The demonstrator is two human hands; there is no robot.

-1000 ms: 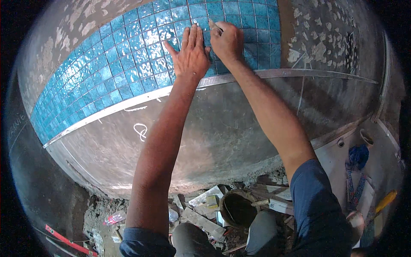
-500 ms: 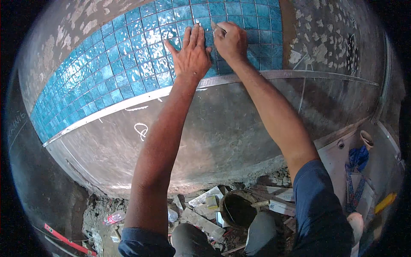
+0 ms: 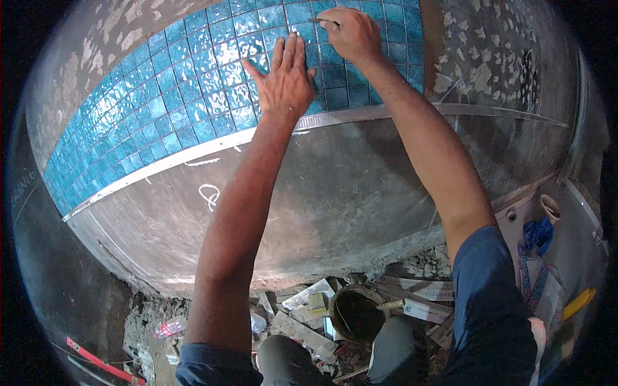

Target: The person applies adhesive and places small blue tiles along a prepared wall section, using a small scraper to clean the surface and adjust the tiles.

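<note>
Glossy blue-green mosaic tiles cover a curved band of the wall in front of me. My left hand lies flat on them with its fingers spread. To its upper right, my right hand is closed in a pinch on a small thin blade-like tool. The tool points left, at a joint between tiles. Most of it is hidden in my fingers, so its exact kind is unclear. A pale straight edging strip runs under the lowest tile row.
Bare grey wall curves below the strip. Rough adhesive patches lie right of the tiles. Near my knees stand a dirty bucket and scattered scraps. A red spirit level lies lower left; a yellow object is at right.
My right hand has moved up and slightly right over the tiles, and the tool has turned to lie more level. My left hand stays flat in nearly the same place.
</note>
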